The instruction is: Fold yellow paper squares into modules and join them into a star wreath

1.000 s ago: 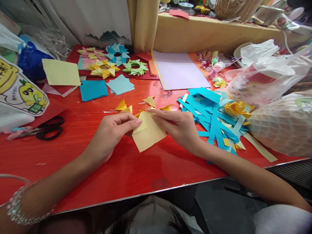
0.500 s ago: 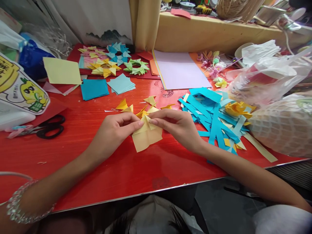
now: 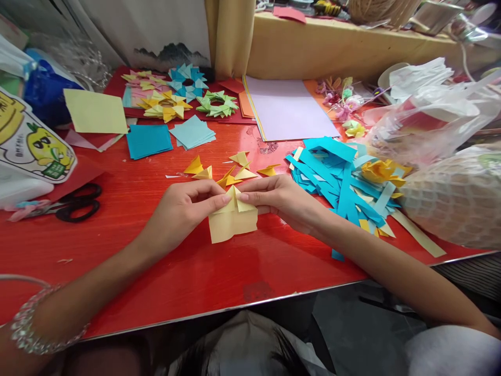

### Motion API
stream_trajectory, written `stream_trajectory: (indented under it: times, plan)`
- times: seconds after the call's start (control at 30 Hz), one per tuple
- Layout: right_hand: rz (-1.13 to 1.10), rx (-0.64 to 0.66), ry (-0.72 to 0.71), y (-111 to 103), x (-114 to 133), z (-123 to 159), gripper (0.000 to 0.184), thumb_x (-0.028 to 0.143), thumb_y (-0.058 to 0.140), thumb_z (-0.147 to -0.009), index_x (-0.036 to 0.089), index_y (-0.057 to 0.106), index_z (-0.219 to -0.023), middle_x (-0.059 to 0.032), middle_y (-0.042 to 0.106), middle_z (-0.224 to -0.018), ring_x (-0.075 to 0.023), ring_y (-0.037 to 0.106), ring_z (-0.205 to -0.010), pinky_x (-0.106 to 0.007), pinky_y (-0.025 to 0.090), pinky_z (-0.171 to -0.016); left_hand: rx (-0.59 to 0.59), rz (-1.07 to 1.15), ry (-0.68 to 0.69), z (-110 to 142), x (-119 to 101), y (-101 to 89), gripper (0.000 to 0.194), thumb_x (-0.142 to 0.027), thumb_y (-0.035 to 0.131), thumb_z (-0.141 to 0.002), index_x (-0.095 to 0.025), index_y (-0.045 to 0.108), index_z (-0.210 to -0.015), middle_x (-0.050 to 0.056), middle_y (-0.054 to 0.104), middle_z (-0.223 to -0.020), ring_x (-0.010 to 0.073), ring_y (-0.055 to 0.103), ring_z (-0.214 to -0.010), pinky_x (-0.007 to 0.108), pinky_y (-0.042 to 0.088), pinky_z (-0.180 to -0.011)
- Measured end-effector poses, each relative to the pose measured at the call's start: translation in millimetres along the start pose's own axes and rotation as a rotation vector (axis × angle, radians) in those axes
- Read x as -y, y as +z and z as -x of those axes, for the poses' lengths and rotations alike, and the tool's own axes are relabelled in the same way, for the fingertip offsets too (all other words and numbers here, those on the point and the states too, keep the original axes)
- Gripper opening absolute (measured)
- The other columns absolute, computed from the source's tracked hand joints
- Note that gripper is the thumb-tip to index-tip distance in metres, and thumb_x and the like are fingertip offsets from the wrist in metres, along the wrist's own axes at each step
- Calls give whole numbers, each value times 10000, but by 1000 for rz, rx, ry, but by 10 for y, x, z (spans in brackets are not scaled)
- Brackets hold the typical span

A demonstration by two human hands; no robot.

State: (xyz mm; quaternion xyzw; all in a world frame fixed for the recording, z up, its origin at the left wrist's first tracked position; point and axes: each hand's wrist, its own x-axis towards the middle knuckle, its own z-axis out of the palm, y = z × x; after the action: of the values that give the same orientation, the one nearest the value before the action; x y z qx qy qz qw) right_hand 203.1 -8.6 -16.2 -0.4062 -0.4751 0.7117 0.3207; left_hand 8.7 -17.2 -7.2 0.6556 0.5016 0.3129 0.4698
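Observation:
A pale yellow sheet of paper [image 3: 233, 225] is held up above the red table, its top corners folded in to a point and its lower part flat. My left hand [image 3: 191, 205] pinches its left folded flap between thumb and fingers. On the other side my right hand [image 3: 279, 201] is closed on the right flap, thumb in front and fingers behind. Just beyond the hands lie several small folded yellow paper pieces [image 3: 239, 158], some deep yellow and some pale.
Blue paper strips [image 3: 346, 193] are heaped on the right. Black-handled scissors [image 3: 80, 203] lie at left. Blue squares [image 3: 149, 141], light blue squares [image 3: 193, 132], a green paper ring [image 3: 217, 104] and a lilac sheet [image 3: 291, 107] sit farther back. A netted bundle [image 3: 450, 201] stands at right.
My right thumb has shifted slightly, and the right flap now shows folded down flat beside the left one. The paper stays between both hands.

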Motion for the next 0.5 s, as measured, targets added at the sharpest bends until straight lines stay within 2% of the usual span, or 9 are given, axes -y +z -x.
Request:
stream_trajectory:
  times: [0.13, 0.3, 0.5]
  plan:
    - [-3, 38, 9, -9, -12, -10, 138, 282, 716, -727, 175, 755, -806, -31, 710, -816, -110, 644, -764, -210, 528, -684, 16, 15, 5, -9, 12, 4, 193, -355, 632, -794, -218, 648, -660, -50, 576, -677, 91, 490, -680, 198, 357, -598]
    - [28, 0, 12, -9, -11, -8, 185, 312, 740, -690, 158, 748, -791, -46, 712, -822, -130, 649, -762, -237, 529, -680, 12, 2, 15, -1, -2, -1, 178, -348, 632, -797, -224, 653, -671, -52, 590, -676, 91, 500, -677, 192, 364, -597]
    - [30, -12, -35, 1, -35, -19, 167, 303, 743, -681, 144, 724, -727, -20, 681, -711, -90, 602, -640, -195, 469, -556, 10, -21, 5, 9, -9, 0, 174, -352, 633, -794, -223, 660, -680, -44, 607, -694, 98, 520, -688, 192, 374, -602]
